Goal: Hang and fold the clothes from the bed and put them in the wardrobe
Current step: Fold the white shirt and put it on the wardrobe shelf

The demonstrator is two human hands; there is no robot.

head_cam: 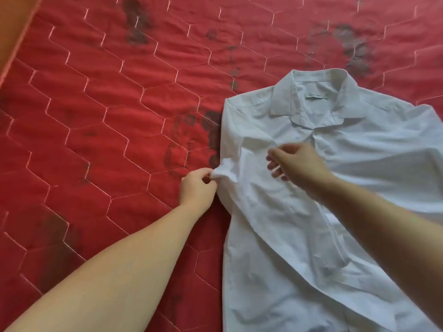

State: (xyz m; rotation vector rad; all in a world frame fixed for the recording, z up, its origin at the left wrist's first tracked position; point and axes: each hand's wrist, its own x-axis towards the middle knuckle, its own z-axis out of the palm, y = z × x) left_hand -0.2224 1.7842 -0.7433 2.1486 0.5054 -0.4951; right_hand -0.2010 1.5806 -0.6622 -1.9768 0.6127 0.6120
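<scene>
A white collared shirt (299, 236) lies front up on the red quilted bed (107, 116), its collar pointing to the far side. My left hand (197, 188) pinches a bunched bit of the shirt's left sleeve edge at the garment's left side. My right hand (297, 164) is over the chest of the shirt just below the collar, with its fingers curled; whether it grips the cloth is not plain. The left sleeve is folded in over the chest. The shirt's right side runs out of view.
The red bedcover has hexagon stitching and dark flower prints (191, 137). An orange wall or bed frame (14, 25) shows at the top left corner. No other clothes and no wardrobe are in view.
</scene>
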